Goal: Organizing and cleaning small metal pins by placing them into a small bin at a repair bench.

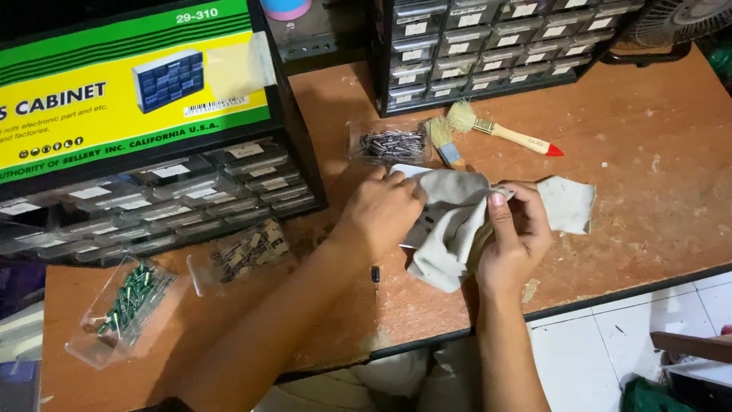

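Both hands met over a grey cloth (450,221) near the front edge of the brown wooden table (656,175), with the cloth bunched between them and draped partly over a flat white piece (408,172) whose corner showed beneath it. The left hand (385,214) lay knuckles-up on the cloth's left side, its fingers curled down into the folds, though how tightly its grip closed could not be told from above. The right hand (515,233) had a closed grip on the cloth's right edge, thumb pressed on top and fingers wrapped under. The cloth looked light, soft and limp, likely to sag wherever unsupported, so a bunched fold or an edge pinch seemed the surest hold; it looked neither slippery nor fragile. What it wrapped was mostly hidden. A lighter rag (568,202) lay just beside the right hand. Behind the hands sat a clear tray of small metal parts (389,143), a blue-handled brush (446,145) and a wooden-handled brush with a red tip (507,133). To the left lay a tray of green components (126,301), another tray of dark components (248,252), and a small dark component (375,275) loose on the table.
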